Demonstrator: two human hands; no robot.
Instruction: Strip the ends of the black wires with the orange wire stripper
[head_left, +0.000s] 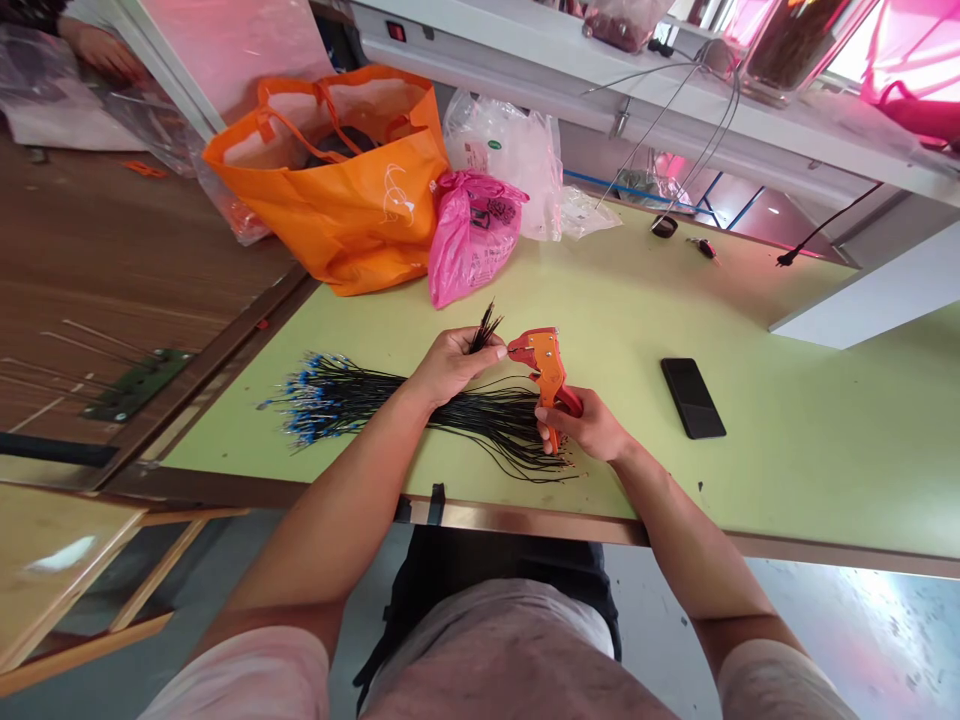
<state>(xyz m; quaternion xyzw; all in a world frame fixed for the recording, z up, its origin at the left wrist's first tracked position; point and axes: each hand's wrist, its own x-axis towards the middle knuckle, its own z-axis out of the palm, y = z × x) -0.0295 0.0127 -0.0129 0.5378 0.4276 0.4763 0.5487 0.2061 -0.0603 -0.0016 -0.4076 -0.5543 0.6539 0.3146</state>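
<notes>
Black wires [487, 412]: laid in a long bundle across the green table [787, 440], near its front edge, with blue tips [307, 400] fanned out at the left and coppery-looking ends [568, 460] at the right.
Left hand [454, 365]: thumb and fingers closed in a pinch on a small bunch [486, 330] of dark wire ends, which point up and away (how many, I cannot count).
Right hand [589, 425]: wrapped around the lower part of an orange stripping tool [551, 375], held above the bundle's right end.
Tool nose [523, 349]: turned toward the left hand, just beside the thumb tip, where a single wire end seems to meet it; whether its jaws are squeezed or slack, I cannot tell.
Step in hand: one wire's end being presented for stripping, as I judge it.
Next move: calls for a steady left pinch, that end straight in the nose, the thumb clear, and a firm squeeze from the right.
Phone [693, 398]: flat on the table, well to the right.
</notes>
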